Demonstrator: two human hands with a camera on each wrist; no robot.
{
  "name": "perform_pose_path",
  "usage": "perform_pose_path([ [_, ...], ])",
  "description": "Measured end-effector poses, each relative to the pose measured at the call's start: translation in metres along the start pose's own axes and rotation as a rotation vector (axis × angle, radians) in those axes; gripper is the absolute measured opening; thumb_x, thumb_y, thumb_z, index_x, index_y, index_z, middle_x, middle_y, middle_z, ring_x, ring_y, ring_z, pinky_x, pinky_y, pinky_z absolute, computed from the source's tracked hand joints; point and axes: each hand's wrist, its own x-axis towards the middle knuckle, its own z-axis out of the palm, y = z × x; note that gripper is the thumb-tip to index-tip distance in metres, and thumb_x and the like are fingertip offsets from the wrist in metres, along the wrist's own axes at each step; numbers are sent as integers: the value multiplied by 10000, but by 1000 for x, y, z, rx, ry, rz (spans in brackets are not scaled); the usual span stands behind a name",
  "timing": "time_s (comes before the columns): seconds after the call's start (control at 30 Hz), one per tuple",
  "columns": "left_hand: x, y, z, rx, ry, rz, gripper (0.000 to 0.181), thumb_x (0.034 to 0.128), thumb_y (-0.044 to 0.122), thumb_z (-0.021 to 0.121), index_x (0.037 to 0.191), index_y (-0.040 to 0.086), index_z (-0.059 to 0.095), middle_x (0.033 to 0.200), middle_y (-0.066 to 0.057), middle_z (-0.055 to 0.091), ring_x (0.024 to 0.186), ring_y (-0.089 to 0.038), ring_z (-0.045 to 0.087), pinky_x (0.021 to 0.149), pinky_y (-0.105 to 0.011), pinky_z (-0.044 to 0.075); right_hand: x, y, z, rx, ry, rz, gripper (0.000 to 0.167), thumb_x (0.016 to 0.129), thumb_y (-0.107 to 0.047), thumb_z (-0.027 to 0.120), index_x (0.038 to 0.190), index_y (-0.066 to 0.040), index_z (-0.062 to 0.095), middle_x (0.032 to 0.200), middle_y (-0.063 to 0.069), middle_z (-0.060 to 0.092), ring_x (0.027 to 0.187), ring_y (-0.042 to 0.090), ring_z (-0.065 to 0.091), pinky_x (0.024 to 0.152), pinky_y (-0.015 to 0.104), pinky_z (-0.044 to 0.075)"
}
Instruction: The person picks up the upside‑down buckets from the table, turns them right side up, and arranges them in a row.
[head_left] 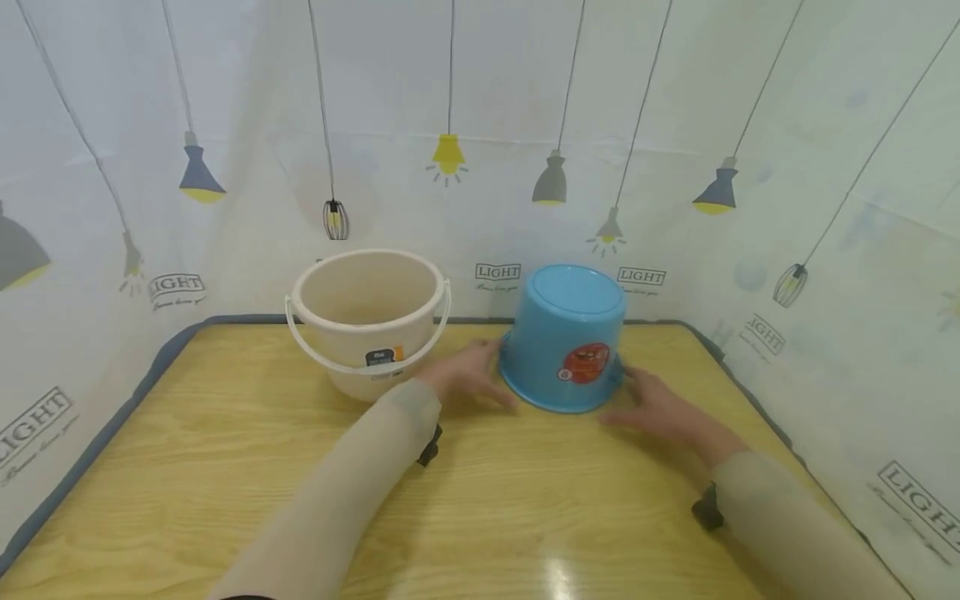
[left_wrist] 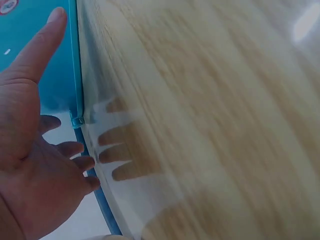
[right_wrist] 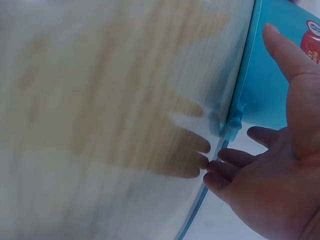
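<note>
Sleeves (head_left: 330,500) stretched over the bench (head_left: 540,492) behind a left hand (head_left: 468,375) and right hand (head_left: 663,408), both loosely spread and empty, flanking the upturned blue bucket (head_left: 562,342) beside a cream bucket (head_left: 348,340), apparently at the positioning step, any next lift calling for even grips.

White glare (head_left: 558,579) streaks the glossy wooden table (head_left: 517,492).

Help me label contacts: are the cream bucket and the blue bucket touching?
Apart. The head view shows a clear gap between the sides of the cream bucket and the blue bucket, with some table visible between them.
</note>
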Motion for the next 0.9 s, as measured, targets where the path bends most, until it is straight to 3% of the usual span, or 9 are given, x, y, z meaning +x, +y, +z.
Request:
perform_pose_path([
  [0.1, 3, 0, 0, 14, 2, -49, 1430, 705, 595, 1005, 1784, 300, 114, 1847, -168, 154, 1696, -448, 195, 1354, -700, 203, 6, -3, 1, 5, 2, 2, 1289, 902, -636, 840, 1721, 66, 135, 1767, 368, 199, 1630, 590, 209, 1317, 732, 233],
  [0.23, 6, 1, 0, 66, 15, -71, 1385, 724, 673, 956, 1781, 326, 129, 1848, -175, 139, 1693, -478, 176, 1340, -744, 178, 12, -8, 3, -3, 7, -2, 1338, 862, -627, 883, 1728, 55, 125, 1772, 346, 219, 1637, 561, 238, 1327, 699, 253],
  [0.5, 7, -1, -2, 87, -27, -137, 1315, 746, 720, 913, 1770, 382, 160, 1865, -132, 79, 1710, -478, 72, 1347, -751, 74, 17, -15, 8, -61, -11, 14, 1376, 833, -651, 893, 1718, 80, 136, 1755, 372, 229, 1620, 576, 269, 1324, 689, 276],
  [0.7, 8, -1, -2, 111, 6, -106, 1275, 752, 648, 946, 1764, 335, 236, 1850, -144, 159, 1704, -460, 126, 1363, -723, 79, 15, -18, 9, -88, -23, 36, 1386, 836, -708, 858, 1718, 80, 136, 1745, 392, 230, 1604, 605, 272, 1313, 718, 279],
  [0.8, 12, -1, -1, 132, 40, -59, 1235, 752, 599, 967, 1741, 249, 316, 1814, -113, 296, 1681, -407, 241, 1372, -694, 134, 15, -17, 9, -92, -22, 44, 1396, 824, -721, 860, 1723, 66, 138, 1745, 391, 234, 1600, 611, 270, 1307, 733, 275],
  [0.9, 14, -1, 0, 122, 59, -27, 1197, 751, 542, 989, 1709, 183, 368, 1768, -93, 402, 1663, -381, 301, 1380, -684, 116, 16, -15, 10, -93, -15, 40, 1398, 809, -721, 872, 1722, 59, 157, 1744, 383, 251, 1600, 605, 282, 1304, 734, 282],
])
